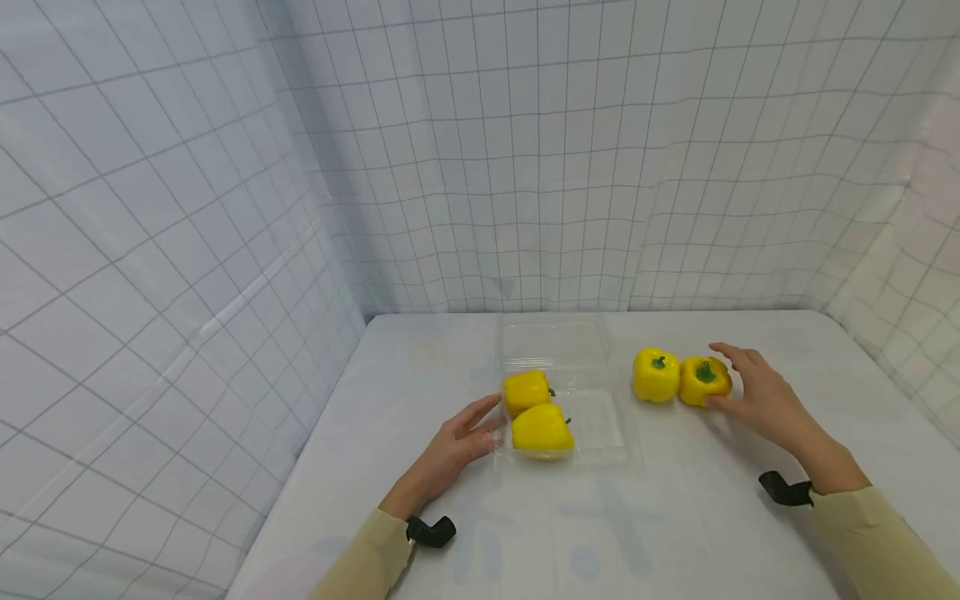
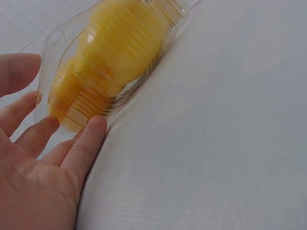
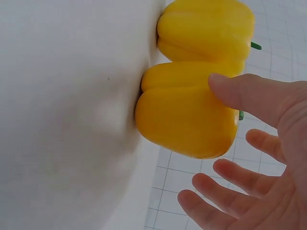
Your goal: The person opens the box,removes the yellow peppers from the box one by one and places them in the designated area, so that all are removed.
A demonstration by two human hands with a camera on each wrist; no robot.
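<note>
A clear plastic clamshell container (image 1: pixel 603 421) lies with its lid (image 1: pixel 555 337) folded back. Two yellow bell peppers sit in its left half, a rear pepper (image 1: pixel 525 392) and a front pepper (image 1: pixel 540 427). Against the container's left side is my left hand (image 1: pixel 450 450), its fingertips (image 2: pixel 97 125) at the ribbed wall. Two more yellow bell peppers stand side by side to the right of the container, a left pepper (image 1: pixel 654 379) and a right pepper (image 1: pixel 696 390). My right hand (image 1: pixel 768 404) is spread around the right pepper; its thumb overlaps the pepper's side, and the other fingers are apart from it.
Everything stands on a white-covered table (image 1: pixel 675 517). Behind and at the sides hangs a white cloth with a grid pattern (image 1: pixel 525 167). A black wrist mount (image 1: pixel 431 532) is on the left arm, and another black mount (image 1: pixel 785 489) is on the right.
</note>
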